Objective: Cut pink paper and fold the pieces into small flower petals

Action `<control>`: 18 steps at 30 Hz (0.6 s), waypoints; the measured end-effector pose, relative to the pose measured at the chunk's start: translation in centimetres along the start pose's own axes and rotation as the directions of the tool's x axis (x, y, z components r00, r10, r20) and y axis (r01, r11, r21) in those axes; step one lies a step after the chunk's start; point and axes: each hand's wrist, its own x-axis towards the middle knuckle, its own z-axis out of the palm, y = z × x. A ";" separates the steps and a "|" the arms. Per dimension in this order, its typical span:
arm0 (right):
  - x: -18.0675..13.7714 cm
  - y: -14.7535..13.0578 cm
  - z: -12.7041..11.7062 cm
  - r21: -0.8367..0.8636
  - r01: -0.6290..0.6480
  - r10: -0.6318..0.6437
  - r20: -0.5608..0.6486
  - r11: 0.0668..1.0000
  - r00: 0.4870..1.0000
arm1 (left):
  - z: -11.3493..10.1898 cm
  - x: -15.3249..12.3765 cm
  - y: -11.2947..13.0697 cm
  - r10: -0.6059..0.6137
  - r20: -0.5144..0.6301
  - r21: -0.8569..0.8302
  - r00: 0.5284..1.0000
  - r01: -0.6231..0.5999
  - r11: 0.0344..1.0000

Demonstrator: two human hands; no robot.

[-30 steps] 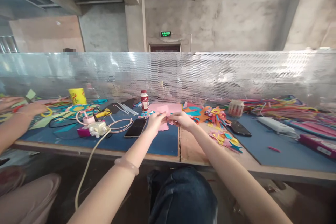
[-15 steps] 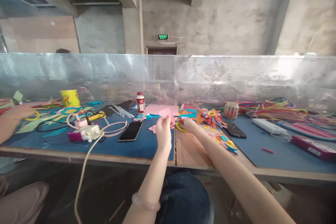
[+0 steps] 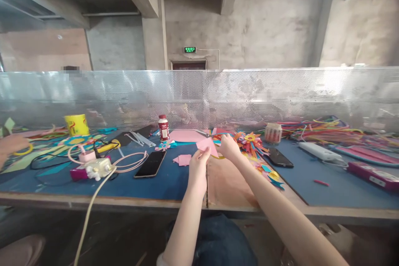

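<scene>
Pinched in my left hand (image 3: 198,166) is a small square of pink paper (image 3: 207,145), raised above the table's middle. My right hand (image 3: 228,148) is closed beside it, fingers curled round what look like yellow-handled scissors (image 3: 218,157); a metal blade tip shows beyond the paper, partly hidden. More pink paper pieces (image 3: 182,160) lie left of my left hand. A larger pink sheet (image 3: 187,135) is spread behind it. Just past my right hand sits an orange and multicoloured paper flower (image 3: 251,141).
A dark phone (image 3: 151,164), a red-capped bottle (image 3: 163,128) and a power strip with cables (image 3: 99,168) stand to the left. On the right are another phone (image 3: 279,158), a jar (image 3: 273,133) and a purple box (image 3: 372,174). Another person's hand (image 3: 12,144) shows far left.
The pink paper has moved right and down, closer to my right hand. My right hand has turned and shifted slightly right. Pink pieces at left are now uncovered; the view has tilted up a little.
</scene>
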 end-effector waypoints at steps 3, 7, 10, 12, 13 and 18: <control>-3.4 -1.0 -1.9 0.197 -0.044 0.071 -0.131 0.979 0.989 | 0.8 -1.2 1.0 0.008 0.023 -0.087 1.000 -0.006 0.996; -8.6 -2.4 -2.6 0.431 0.051 0.096 -0.312 0.901 0.945 | 1.4 -3.1 2.1 -0.014 0.149 -0.168 0.989 0.039 0.985; -11.4 -2.8 -2.5 0.528 0.051 0.168 -0.359 0.848 0.918 | 1.6 -4.3 2.6 -0.039 0.108 -0.126 0.993 0.053 0.991; -12.9 -2.5 -2.5 0.526 0.080 0.154 -0.386 0.847 0.910 | 1.7 -5.1 2.9 -0.065 0.125 -0.069 0.990 0.074 0.995; -13.6 -2.3 -2.6 0.524 0.082 0.148 -0.383 0.848 0.912 | 1.7 -5.7 3.1 -0.080 0.169 -0.048 0.982 0.089 0.995; -16.7 -0.1 -4.3 0.456 0.098 0.097 -0.384 0.884 0.918 | 2.4 -8.8 4.9 -0.125 0.383 0.010 0.915 0.132 0.991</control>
